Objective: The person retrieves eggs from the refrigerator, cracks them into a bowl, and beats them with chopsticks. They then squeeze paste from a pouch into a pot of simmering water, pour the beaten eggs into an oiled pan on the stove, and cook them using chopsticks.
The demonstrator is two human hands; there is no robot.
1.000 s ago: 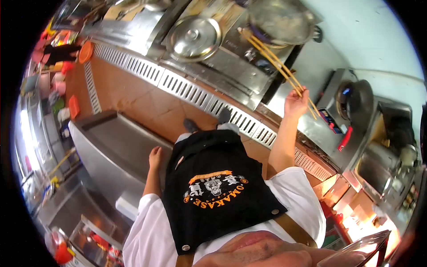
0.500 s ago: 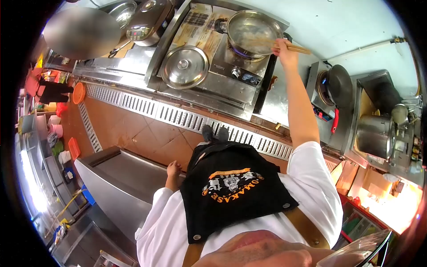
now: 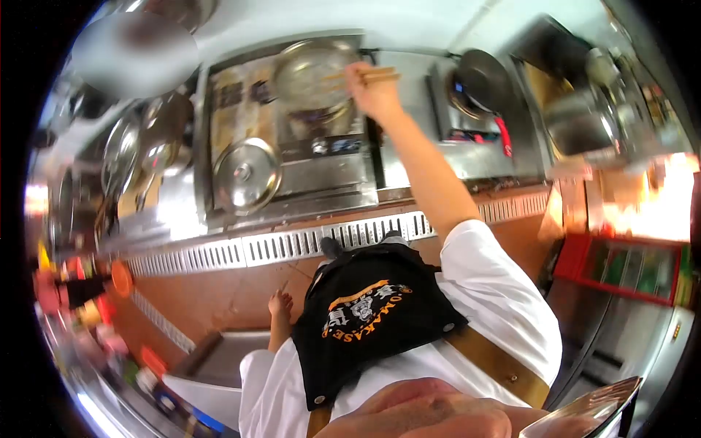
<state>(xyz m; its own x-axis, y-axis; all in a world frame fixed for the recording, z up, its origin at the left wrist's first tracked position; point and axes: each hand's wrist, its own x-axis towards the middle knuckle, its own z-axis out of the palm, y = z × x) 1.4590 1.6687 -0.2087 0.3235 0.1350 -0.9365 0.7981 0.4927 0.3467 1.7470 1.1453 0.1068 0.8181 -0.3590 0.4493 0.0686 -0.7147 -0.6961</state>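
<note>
My right hand [image 3: 367, 89] is closed around a pair of wooden chopsticks [image 3: 385, 74]. It is at the right rim of a wide metal pan [image 3: 310, 52] on a burner. The chopstick tips reach over the pan, and its contents are too blurred to name. Left of the burner controls [image 3: 321, 146] lies a round metal lid [image 3: 261, 191] with a knob. Low beside my black apron [image 3: 365, 310] hangs my left hand [image 3: 280, 301], with nothing in it and its fingers loosely bent and apart.
To the right, a dark frying pan [image 3: 483, 79] with a red handle [image 3: 504, 137] sits on another burner. Farther right stands a large metal pot [image 3: 582, 133]. A rice cooker [image 3: 166, 128] is at the left. A floor grate [image 3: 285, 247] runs below the counter.
The view has swung, so the stove and pan appear farther left. My right hand still holds the chopsticks at the pan. My left hand stays low beside me.
</note>
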